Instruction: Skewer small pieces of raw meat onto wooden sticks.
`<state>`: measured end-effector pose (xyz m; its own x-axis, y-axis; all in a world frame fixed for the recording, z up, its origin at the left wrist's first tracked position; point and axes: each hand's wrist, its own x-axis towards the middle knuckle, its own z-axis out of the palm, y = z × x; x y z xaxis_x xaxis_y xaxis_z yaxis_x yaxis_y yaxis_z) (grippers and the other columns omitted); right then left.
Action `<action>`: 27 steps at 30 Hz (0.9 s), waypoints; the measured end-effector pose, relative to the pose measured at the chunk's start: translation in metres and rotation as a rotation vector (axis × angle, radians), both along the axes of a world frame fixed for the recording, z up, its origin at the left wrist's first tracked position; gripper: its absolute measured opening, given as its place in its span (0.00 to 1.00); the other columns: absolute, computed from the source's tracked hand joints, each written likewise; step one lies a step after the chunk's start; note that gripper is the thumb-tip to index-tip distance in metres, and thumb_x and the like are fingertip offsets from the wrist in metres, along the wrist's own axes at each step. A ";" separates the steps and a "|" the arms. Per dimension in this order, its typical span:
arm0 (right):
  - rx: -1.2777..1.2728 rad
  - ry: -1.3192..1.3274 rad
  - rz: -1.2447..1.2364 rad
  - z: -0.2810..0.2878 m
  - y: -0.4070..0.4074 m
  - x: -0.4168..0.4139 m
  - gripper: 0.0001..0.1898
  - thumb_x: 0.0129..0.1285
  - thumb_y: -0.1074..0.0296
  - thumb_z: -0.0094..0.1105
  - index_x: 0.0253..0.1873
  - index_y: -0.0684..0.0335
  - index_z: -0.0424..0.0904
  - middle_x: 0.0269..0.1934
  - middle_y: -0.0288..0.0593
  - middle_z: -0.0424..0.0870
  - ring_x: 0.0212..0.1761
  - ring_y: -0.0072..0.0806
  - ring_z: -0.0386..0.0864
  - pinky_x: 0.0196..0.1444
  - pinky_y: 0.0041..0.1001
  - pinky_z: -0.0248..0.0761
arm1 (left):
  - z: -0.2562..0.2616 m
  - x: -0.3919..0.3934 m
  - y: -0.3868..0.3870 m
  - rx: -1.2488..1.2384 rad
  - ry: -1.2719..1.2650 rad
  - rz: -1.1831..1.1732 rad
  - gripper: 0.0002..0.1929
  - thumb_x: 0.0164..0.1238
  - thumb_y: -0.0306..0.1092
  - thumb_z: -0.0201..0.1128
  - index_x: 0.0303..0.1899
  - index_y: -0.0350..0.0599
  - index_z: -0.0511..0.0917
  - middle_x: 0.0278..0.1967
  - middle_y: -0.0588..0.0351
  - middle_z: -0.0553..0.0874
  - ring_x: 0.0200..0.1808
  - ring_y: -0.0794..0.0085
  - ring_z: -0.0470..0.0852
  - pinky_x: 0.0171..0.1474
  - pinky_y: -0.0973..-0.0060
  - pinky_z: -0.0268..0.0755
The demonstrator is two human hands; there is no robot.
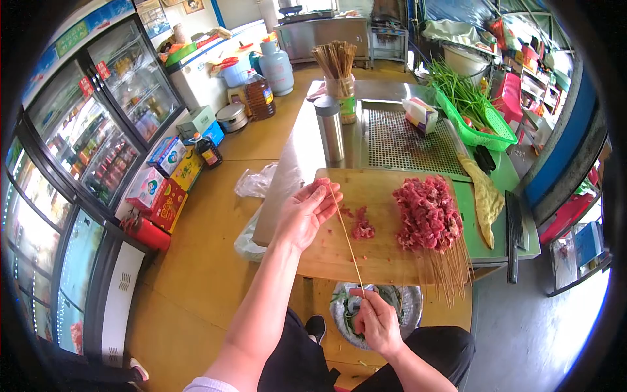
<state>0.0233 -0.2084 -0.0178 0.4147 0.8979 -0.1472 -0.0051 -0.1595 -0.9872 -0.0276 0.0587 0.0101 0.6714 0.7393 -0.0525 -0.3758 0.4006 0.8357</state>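
Between the thumb and fingers of my left hand (301,220) is a small piece of raw red meat (322,182), at the upper end of a thin bamboo skewer (349,240). My right hand (378,323) grips that skewer near its lower end, beyond the front edge of a wooden cutting board (382,264). The skewer slants over the board. Loose meat scraps (362,225) lie on the wood to the right of my left hand. Farther right, a heap of skewered raw meat (428,213) rests with its bare skewer ends (446,274) sticking out over the front edge.
A cleaver (512,240) lies at the table's right, its handle overhanging the edge. Behind the board stand a steel thermos (329,130) and a jar of skewers (338,88). A green basket (494,139) holds leafy greens. Below the board sits a lined waste basket (416,313).
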 end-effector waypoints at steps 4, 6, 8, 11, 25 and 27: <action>0.025 -0.080 0.016 0.000 0.001 0.000 0.16 0.79 0.67 0.44 0.59 0.70 0.78 0.21 0.39 0.82 0.23 0.22 0.78 0.32 0.26 0.72 | 0.000 -0.003 0.003 -0.045 -0.026 0.023 0.13 0.76 0.46 0.62 0.49 0.48 0.83 0.49 0.53 0.89 0.50 0.67 0.88 0.50 0.71 0.80; 0.008 -0.129 0.029 0.001 0.001 0.002 0.16 0.78 0.68 0.45 0.59 0.70 0.78 0.23 0.41 0.85 0.24 0.24 0.80 0.34 0.26 0.73 | -0.001 -0.003 0.004 -0.062 -0.048 0.016 0.14 0.76 0.47 0.62 0.48 0.48 0.83 0.48 0.53 0.89 0.49 0.67 0.88 0.50 0.70 0.80; -0.016 -0.188 0.046 0.001 0.002 0.002 0.16 0.77 0.68 0.45 0.58 0.70 0.79 0.25 0.41 0.87 0.24 0.25 0.80 0.35 0.26 0.74 | -0.002 -0.003 0.005 -0.078 -0.069 0.009 0.14 0.77 0.48 0.61 0.47 0.48 0.82 0.47 0.53 0.90 0.48 0.67 0.89 0.49 0.70 0.80; -0.042 -0.183 0.051 0.004 0.003 0.001 0.15 0.77 0.68 0.45 0.57 0.70 0.79 0.26 0.41 0.88 0.24 0.25 0.80 0.35 0.26 0.74 | -0.004 -0.003 0.007 -0.097 -0.130 -0.012 0.15 0.77 0.50 0.60 0.48 0.48 0.82 0.46 0.53 0.90 0.47 0.67 0.89 0.48 0.71 0.80; -0.029 -0.184 0.060 0.002 0.001 0.002 0.16 0.77 0.69 0.42 0.55 0.71 0.79 0.22 0.43 0.85 0.27 0.31 0.86 0.38 0.29 0.77 | -0.007 -0.002 0.012 -0.147 -0.166 -0.010 0.11 0.79 0.40 0.60 0.51 0.45 0.81 0.46 0.53 0.88 0.46 0.69 0.88 0.48 0.71 0.83; -0.033 -0.184 0.057 0.002 0.001 0.003 0.16 0.77 0.69 0.42 0.55 0.71 0.79 0.22 0.43 0.85 0.27 0.31 0.86 0.38 0.29 0.77 | -0.006 -0.002 0.010 -0.153 -0.168 -0.017 0.10 0.78 0.39 0.60 0.50 0.45 0.81 0.45 0.54 0.88 0.45 0.69 0.88 0.48 0.71 0.83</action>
<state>0.0261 -0.2075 -0.0157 0.3862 0.9166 -0.1032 0.1852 -0.1866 -0.9648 -0.0295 0.0691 0.0039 0.6922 0.7200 -0.0495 -0.4970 0.5254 0.6906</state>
